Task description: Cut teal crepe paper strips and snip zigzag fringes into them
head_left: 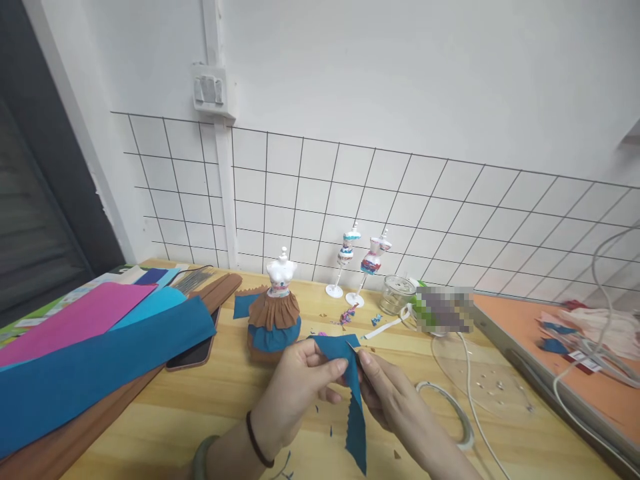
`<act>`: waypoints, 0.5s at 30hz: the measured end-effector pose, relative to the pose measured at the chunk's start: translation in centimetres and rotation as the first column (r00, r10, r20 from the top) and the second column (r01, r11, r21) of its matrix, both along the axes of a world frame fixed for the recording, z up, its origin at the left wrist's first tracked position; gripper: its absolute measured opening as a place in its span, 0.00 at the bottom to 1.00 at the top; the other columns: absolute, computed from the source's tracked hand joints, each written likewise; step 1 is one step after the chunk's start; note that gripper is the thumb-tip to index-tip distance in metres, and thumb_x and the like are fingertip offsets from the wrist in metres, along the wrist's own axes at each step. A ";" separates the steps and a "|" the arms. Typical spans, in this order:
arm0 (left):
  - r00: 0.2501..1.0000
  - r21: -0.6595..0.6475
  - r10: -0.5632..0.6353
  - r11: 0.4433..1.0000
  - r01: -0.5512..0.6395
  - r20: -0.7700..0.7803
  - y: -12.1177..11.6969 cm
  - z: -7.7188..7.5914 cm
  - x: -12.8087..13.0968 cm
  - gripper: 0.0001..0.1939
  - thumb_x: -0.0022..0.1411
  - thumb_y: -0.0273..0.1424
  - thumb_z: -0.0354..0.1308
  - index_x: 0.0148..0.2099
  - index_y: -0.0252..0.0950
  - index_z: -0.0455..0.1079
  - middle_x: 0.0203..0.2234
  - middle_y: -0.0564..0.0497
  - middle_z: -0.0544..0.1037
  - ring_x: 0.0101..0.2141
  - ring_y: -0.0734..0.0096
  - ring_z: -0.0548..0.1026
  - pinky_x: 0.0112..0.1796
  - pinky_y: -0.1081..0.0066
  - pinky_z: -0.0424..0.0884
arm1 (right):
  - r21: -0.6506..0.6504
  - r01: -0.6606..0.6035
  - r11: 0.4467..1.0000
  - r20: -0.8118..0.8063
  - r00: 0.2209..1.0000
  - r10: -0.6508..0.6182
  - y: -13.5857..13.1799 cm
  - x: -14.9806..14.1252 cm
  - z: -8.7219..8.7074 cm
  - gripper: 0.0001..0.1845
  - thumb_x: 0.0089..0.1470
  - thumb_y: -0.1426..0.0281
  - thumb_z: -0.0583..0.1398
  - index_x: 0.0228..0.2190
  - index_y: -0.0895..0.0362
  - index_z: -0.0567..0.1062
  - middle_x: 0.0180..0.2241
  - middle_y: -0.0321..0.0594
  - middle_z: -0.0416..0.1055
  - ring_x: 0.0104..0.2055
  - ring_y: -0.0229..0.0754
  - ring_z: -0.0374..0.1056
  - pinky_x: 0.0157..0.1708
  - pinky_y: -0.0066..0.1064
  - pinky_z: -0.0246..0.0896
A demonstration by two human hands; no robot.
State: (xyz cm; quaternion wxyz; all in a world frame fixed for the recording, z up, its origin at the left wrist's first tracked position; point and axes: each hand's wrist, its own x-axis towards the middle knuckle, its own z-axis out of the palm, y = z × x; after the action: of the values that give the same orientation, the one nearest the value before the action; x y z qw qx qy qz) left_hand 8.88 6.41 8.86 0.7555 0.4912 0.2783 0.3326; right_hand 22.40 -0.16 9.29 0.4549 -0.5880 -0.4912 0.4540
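A blue strip of crepe paper or cloth point(331, 345) with a zigzag edge is pinched between the thumb and fingers of my left hand point(305, 377). Its longer end point(357, 433) hangs down between my hands. My right hand point(393, 393) is closed on a thin dark pointed blade point(353, 348) whose tip lies against the strip; the handle is hidden in my fingers. Just beyond my left hand stands a small white dress form point(281, 272) wearing a gathered skirt point(274, 312), brown above and blue below.
Coloured sheets point(100, 373) are piled at left over a phone point(193, 357). Two small painted mannequins point(345, 257) stand near the wall grid, beside a glass jar point(397, 293). A tape ring point(453, 413), a white cable point(469, 380) and an orange board point(520, 333) lie right. Scraps dot the wooden table.
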 end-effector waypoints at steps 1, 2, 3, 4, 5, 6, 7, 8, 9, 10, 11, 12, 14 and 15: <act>1.000 -0.012 0.000 1.000 0.000 0.005 -0.1 -0.1 0.1 0.12 0.49 0.33 0.62 0.35 0.30 0.70 0.29 0.46 0.76 0.29 0.73 0.73 0.22 0.79 0.67 | 0.003 0.001 1.000 0.006 1.000 -0.001 0.0 0.0 0.0 0.22 0.55 0.51 0.46 0.21 0.54 0.55 0.17 0.25 0.41 0.18 0.32 0.37 0.17 0.26 0.32; 1.000 -0.025 0.002 1.000 -0.002 0.010 -0.1 -0.2 0.1 0.12 0.48 0.33 0.63 0.35 0.31 0.71 0.29 0.47 0.76 0.29 0.73 0.72 0.22 0.79 0.66 | 0.006 -0.001 1.000 0.012 1.000 0.001 0.0 0.0 0.1 0.22 0.56 0.51 0.46 0.21 0.54 0.56 0.17 0.26 0.41 0.19 0.32 0.37 0.17 0.26 0.32; 1.000 -0.039 0.005 0.999 -0.005 0.013 -0.2 -0.2 0.2 0.12 0.48 0.33 0.63 0.34 0.31 0.71 0.29 0.48 0.76 0.28 0.74 0.72 0.22 0.79 0.66 | 0.013 -0.006 1.000 0.018 1.000 0.006 0.0 0.1 0.1 0.22 0.56 0.52 0.46 0.21 0.54 0.57 0.18 0.26 0.42 0.19 0.32 0.37 0.17 0.26 0.32; 1.000 -0.052 0.007 0.999 -0.006 0.018 -0.2 -0.3 0.3 0.12 0.47 0.33 0.63 0.34 0.31 0.71 0.28 0.48 0.75 0.27 0.75 0.71 0.22 0.80 0.66 | 0.021 -0.014 1.000 0.022 1.000 0.014 0.0 0.1 0.1 0.21 0.56 0.52 0.46 0.21 0.54 0.58 0.18 0.26 0.43 0.19 0.32 0.38 0.17 0.27 0.33; 1.000 -0.062 0.008 0.998 -0.007 0.026 -0.3 -0.3 0.3 0.12 0.47 0.33 0.64 0.34 0.31 0.71 0.27 0.49 0.75 0.27 0.76 0.71 0.21 0.80 0.65 | 0.028 -0.023 0.999 0.027 0.999 0.022 0.0 0.1 0.1 0.21 0.56 0.52 0.46 0.22 0.55 0.59 0.18 0.26 0.43 0.19 0.32 0.39 0.17 0.27 0.33; 0.999 -0.069 0.010 0.998 -0.007 0.037 -0.3 -0.3 0.4 0.13 0.47 0.33 0.64 0.34 0.31 0.71 0.27 0.49 0.74 0.26 0.77 0.70 0.21 0.80 0.65 | 0.032 -0.027 0.999 0.032 0.999 0.026 0.1 0.1 0.1 0.21 0.56 0.52 0.46 0.22 0.55 0.59 0.18 0.27 0.44 0.19 0.33 0.40 0.17 0.27 0.34; 0.999 -0.076 0.012 0.997 -0.008 0.047 -0.3 -0.4 0.4 0.13 0.47 0.33 0.64 0.34 0.31 0.71 0.26 0.50 0.74 0.25 0.77 0.70 0.21 0.80 0.65 | 0.033 -0.026 0.999 0.039 0.999 0.025 0.1 0.1 0.1 0.21 0.56 0.52 0.46 0.22 0.55 0.60 0.18 0.27 0.45 0.19 0.33 0.40 0.17 0.27 0.34; 0.998 -0.082 0.014 0.997 -0.009 0.057 -0.3 -0.4 0.4 0.13 0.46 0.34 0.65 0.34 0.31 0.71 0.25 0.50 0.74 0.25 0.77 0.69 0.21 0.80 0.64 | 0.034 -0.019 0.999 0.047 0.999 0.017 0.1 0.1 0.1 0.21 0.56 0.52 0.45 0.23 0.55 0.60 0.17 0.27 0.45 0.19 0.33 0.41 0.17 0.27 0.35; 0.998 -0.087 0.017 0.996 -0.011 0.064 -0.3 -0.4 0.4 0.13 0.46 0.34 0.65 0.33 0.31 0.72 0.25 0.50 0.73 0.25 0.77 0.69 0.21 0.80 0.64 | 0.038 -0.010 0.999 0.058 0.998 0.008 0.1 0.1 0.1 0.21 0.56 0.52 0.45 0.22 0.54 0.59 0.17 0.27 0.46 0.19 0.33 0.42 0.17 0.27 0.35; 0.997 -0.092 0.021 0.996 -0.015 0.068 -0.3 -0.3 0.4 0.13 0.45 0.34 0.65 0.33 0.31 0.72 0.24 0.50 0.73 0.24 0.77 0.69 0.20 0.81 0.64 | 0.041 -0.005 0.999 0.067 0.998 0.002 0.1 0.1 0.1 0.21 0.56 0.52 0.45 0.22 0.54 0.59 0.17 0.27 0.46 0.19 0.33 0.42 0.18 0.26 0.36; 0.997 -0.097 0.022 0.995 -0.015 0.068 -0.3 -0.3 0.4 0.13 0.45 0.34 0.65 0.32 0.31 0.72 0.23 0.51 0.72 0.24 0.78 0.69 0.20 0.81 0.64 | 0.045 0.000 0.999 0.075 0.997 -0.003 0.1 0.1 0.2 0.21 0.56 0.52 0.45 0.22 0.54 0.59 0.18 0.27 0.46 0.19 0.33 0.43 0.18 0.26 0.37; 0.997 -0.099 0.021 0.995 -0.014 0.068 -0.3 -0.3 0.4 0.13 0.45 0.34 0.65 0.32 0.31 0.72 0.23 0.51 0.72 0.24 0.78 0.69 0.20 0.81 0.63 | 0.043 -0.002 0.999 0.079 0.997 -0.001 0.1 0.0 0.3 0.21 0.57 0.52 0.45 0.22 0.54 0.58 0.18 0.27 0.47 0.19 0.33 0.43 0.18 0.26 0.37; 0.997 -0.096 0.014 0.995 -0.008 0.070 -0.4 -0.3 0.4 0.13 0.45 0.34 0.65 0.32 0.31 0.72 0.23 0.51 0.72 0.24 0.78 0.68 0.20 0.81 0.63 | 0.023 -0.007 1.000 0.077 0.997 0.005 0.0 0.0 0.6 0.21 0.57 0.52 0.45 0.22 0.54 0.57 0.17 0.27 0.46 0.19 0.33 0.42 0.18 0.26 0.37; 0.998 -0.092 0.010 0.996 -0.004 0.070 -0.4 -0.3 0.4 0.13 0.45 0.34 0.65 0.32 0.31 0.72 0.23 0.51 0.72 0.24 0.78 0.68 0.20 0.81 0.63 | 0.009 -0.005 1.000 0.076 0.997 0.004 0.0 -0.1 0.8 0.21 0.57 0.52 0.45 0.22 0.54 0.57 0.17 0.27 0.45 0.19 0.33 0.42 0.18 0.26 0.37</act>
State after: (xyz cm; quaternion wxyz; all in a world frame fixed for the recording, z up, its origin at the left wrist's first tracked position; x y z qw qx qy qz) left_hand 9.28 6.03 8.56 0.7854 0.4428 0.2684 0.3391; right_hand 22.34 -0.20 10.10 0.4373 -0.6016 -0.5116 0.4302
